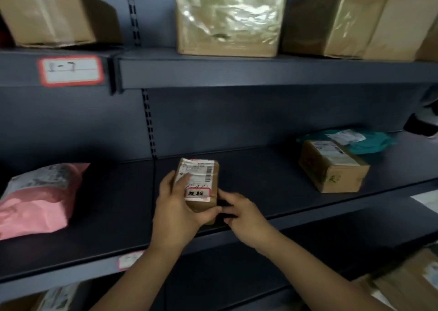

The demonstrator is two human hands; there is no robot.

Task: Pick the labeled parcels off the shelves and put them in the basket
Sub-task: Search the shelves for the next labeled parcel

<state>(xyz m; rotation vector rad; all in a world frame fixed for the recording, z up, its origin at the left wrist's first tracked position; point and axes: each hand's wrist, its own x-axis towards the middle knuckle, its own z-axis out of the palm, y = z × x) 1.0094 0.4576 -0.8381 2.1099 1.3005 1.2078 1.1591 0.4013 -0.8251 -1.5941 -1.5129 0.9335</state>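
Plainly, left hand (175,213) grips parcel (201,168) — red-edged sticker (198,193) seems handwritten.

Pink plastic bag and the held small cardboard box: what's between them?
Head view: only bare dark metal shelf between the pink plastic bag and small cardboard box.

You are stretching both forearms forward, left hand (176,206) gripping the small parcel (201,172), right hand (240,212) just beside it pinching the parcel's near corner.

Dim, soft overall blur, glare on plastic-wrapped box (231,14), wide-angle bending at edges
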